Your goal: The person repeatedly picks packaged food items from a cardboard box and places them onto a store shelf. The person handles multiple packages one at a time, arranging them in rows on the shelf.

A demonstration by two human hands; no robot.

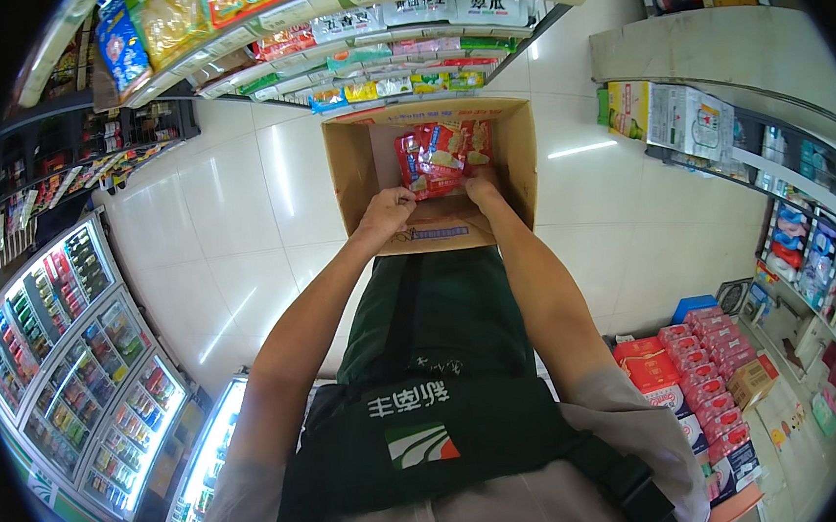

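Note:
An uncovered cardboard box [338,171] stands upright before me, its flaps raised. Several red snack packets [442,149] with printed pictures lie in it, partly overlapping. My left hand [388,212] reaches over the near left side of the box and pinches the lower left corner of a red packet. Inside the box, my right hand [482,188] grips the lower right edge of the packets; its fingertips are partly hidden, and how many packets it holds cannot be made out.
Just beyond the box rises a shelf unit [372,50] with bagged snacks. Drinks coolers [76,361] line the left. Shelving with cartons [690,118] runs along the right, and stacked pink packs [708,385] stand at lower right. Glossy floor tiles [235,180] surround the box.

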